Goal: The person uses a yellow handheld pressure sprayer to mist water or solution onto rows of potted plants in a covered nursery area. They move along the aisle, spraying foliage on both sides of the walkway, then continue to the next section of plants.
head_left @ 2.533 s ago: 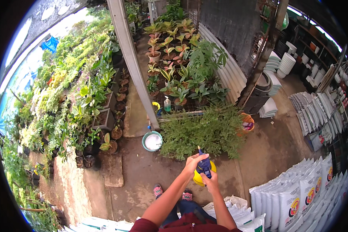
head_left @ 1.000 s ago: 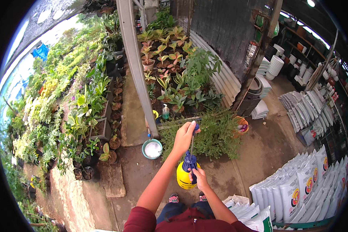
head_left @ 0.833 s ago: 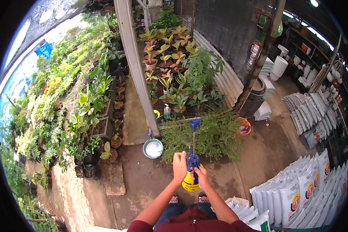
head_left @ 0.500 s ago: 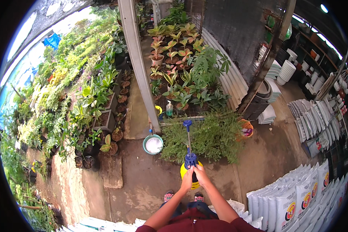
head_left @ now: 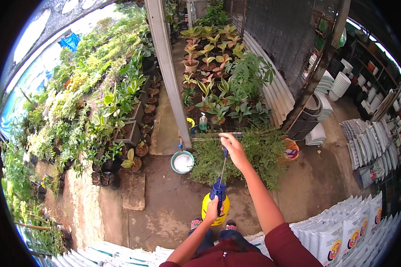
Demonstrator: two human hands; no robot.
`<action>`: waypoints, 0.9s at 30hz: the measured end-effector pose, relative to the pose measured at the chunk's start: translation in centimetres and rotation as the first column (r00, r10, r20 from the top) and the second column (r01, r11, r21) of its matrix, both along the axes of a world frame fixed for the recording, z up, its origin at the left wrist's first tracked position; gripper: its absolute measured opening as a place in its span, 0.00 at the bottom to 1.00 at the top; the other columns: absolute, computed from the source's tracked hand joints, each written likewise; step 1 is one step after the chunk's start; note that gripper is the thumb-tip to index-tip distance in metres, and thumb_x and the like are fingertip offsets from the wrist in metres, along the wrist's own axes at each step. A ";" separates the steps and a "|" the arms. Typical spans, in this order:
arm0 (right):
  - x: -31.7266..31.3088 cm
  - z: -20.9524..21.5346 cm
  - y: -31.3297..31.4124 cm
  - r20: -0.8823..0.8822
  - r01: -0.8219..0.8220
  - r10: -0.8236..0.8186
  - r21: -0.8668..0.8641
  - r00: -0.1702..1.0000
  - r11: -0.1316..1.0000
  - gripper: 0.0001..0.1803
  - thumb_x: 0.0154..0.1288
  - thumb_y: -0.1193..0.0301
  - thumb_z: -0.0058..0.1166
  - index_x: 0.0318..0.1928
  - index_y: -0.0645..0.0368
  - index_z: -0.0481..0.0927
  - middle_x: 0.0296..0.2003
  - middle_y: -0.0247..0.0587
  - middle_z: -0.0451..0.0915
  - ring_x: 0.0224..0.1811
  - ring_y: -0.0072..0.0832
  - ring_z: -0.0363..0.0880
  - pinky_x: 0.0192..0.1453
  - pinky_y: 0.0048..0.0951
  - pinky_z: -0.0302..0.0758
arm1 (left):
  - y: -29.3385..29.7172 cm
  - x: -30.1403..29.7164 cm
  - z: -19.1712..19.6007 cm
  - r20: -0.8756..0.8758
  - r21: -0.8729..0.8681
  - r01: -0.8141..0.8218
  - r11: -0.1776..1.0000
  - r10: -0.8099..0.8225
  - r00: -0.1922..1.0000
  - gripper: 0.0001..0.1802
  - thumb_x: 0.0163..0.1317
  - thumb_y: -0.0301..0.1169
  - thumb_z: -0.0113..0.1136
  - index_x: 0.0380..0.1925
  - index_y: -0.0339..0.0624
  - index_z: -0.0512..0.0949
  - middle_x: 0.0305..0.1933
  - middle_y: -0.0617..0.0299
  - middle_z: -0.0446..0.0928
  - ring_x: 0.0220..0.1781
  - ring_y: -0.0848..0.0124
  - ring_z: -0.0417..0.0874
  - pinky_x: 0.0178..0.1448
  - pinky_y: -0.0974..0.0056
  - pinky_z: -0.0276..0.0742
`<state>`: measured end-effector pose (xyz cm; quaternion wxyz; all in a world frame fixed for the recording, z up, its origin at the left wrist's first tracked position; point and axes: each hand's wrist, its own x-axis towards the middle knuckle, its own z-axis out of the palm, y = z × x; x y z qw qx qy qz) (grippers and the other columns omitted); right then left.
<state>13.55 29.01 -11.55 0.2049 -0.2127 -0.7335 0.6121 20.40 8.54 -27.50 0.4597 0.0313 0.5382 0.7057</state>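
Observation:
A pressure sprayer with a yellow tank (head_left: 226, 207) and a blue head (head_left: 218, 190) is held in front of my body, above my feet. My left hand (head_left: 212, 210) is closed around the blue grip beside the tank. The thin metal pump rod (head_left: 223, 168) is drawn out, pointing away from me. At its far end my right hand (head_left: 232, 149) is closed over the blue pump handle (head_left: 226, 152), mostly covering it. Beyond the sprayer grows a low feathery green shrub (head_left: 258, 151).
A teal basin (head_left: 173, 165) of whitish, foamy-looking contents stands left of the shrub, near a post (head_left: 170, 84). A green pump bottle (head_left: 203, 122) stands among potted plants. An orange basket (head_left: 291, 143) is to the right. White sacks (head_left: 316, 231) pile up close on my right.
My right hand has left the sprayer's head and reached forward onto the pump handle. My left hand still grips the sprayer, which has shifted slightly nearer my body. The view has turned a little.

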 end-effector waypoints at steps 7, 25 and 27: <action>-4.1 2.5 -4.0 -0.217 -0.414 0.365 -0.642 0.905 0.645 0.22 0.70 0.56 0.37 0.21 0.56 0.62 0.12 0.30 0.59 0.10 0.16 0.52 0.13 0.21 0.51 | -1.3 -1.5 3.6 -0.080 0.042 -0.164 0.986 0.167 0.983 0.29 0.69 0.51 0.33 0.21 0.39 0.71 0.11 0.65 0.65 0.11 0.75 0.65 0.17 0.70 0.61; 1.0 -8.5 -9.5 0.139 -0.182 0.207 -0.174 0.968 0.968 0.21 0.70 0.60 0.36 0.24 0.62 0.71 0.18 0.40 0.72 0.21 0.28 0.70 0.30 0.30 0.66 | -6.2 -1.3 0.6 -0.260 0.034 -0.179 0.983 0.181 0.949 0.34 0.64 0.58 0.36 0.20 0.37 0.72 0.10 0.65 0.66 0.10 0.77 0.65 0.15 0.72 0.60; 1.1 -7.9 -10.1 0.098 -0.124 0.164 -0.328 0.982 0.936 0.21 0.70 0.61 0.38 0.23 0.60 0.69 0.14 0.33 0.68 0.18 0.19 0.67 0.26 0.25 0.64 | -6.7 -1.9 -0.6 -0.329 -0.047 -0.168 0.985 0.144 0.933 0.34 0.65 0.57 0.36 0.18 0.38 0.72 0.11 0.65 0.67 0.12 0.76 0.67 0.18 0.70 0.61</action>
